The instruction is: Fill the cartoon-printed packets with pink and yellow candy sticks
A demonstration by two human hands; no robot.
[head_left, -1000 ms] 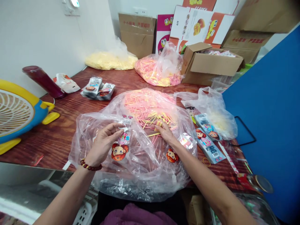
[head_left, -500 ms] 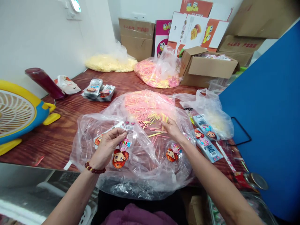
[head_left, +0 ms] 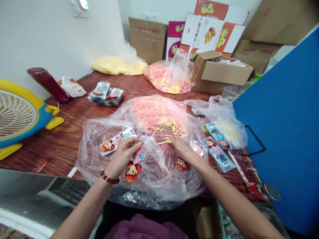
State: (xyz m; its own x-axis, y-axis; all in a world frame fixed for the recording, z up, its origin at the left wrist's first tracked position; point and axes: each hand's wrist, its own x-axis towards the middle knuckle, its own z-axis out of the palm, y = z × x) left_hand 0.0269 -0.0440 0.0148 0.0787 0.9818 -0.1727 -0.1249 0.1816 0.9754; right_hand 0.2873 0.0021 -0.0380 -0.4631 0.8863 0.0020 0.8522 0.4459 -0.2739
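My left hand (head_left: 124,154) pinches the top of a small clear pouch (head_left: 133,169) printed with a red-haired cartoon girl, which hangs upside down below the fingers. Under that hand lies a stack of flat printed pouches (head_left: 108,146). My right hand (head_left: 183,147) is closed, its fingertips low against a few yellow sticks (head_left: 164,142); the fingers partly hide what they grip. Just beyond it, a heap of thin pink and yellow sticks (head_left: 159,111) spills from a large clear plastic bag (head_left: 154,176). Another printed pouch (head_left: 181,164) lies beneath my right wrist.
Printed pouch stacks lie at the right (head_left: 220,154) and back left (head_left: 99,91). Behind stand a bag of pink sticks (head_left: 166,78), a yellow-filled bag (head_left: 117,64) and an open carton (head_left: 224,73). A yellow-blue fan (head_left: 20,113) is left; a blue panel (head_left: 281,116) borders the right.
My right hand has dropped slightly from the raised bunch of yellow sticks, and loose yellow sticks now show on the heap. My left hand has shifted a little right with the pouch.
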